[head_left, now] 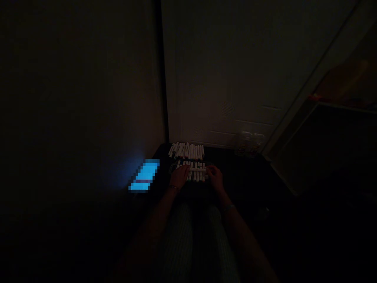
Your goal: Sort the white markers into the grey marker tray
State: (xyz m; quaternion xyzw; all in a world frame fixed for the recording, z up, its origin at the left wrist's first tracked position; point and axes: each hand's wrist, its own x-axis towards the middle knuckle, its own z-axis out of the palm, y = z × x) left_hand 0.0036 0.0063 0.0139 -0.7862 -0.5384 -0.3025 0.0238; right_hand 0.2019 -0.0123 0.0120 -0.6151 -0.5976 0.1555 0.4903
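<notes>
The scene is very dark. Two rows of white marker pens lie on a dark floor: a far row (186, 150) and a near row (194, 171). My left hand (179, 176) rests on the left end of the near row, fingers curled down over the pens. My right hand (215, 177) sits at the right end of that row, fingers bent onto the pens. Whether either hand grips a pen is lost in the dark. My legs in pale ribbed fabric (193, 239) stretch toward the pens.
A glowing blue screen (144, 175) lies on the floor to the left of the pens. A pale door (224, 78) stands behind them, with a small clear container (249, 144) at its base. A dark piece of furniture (326, 145) stands at the right.
</notes>
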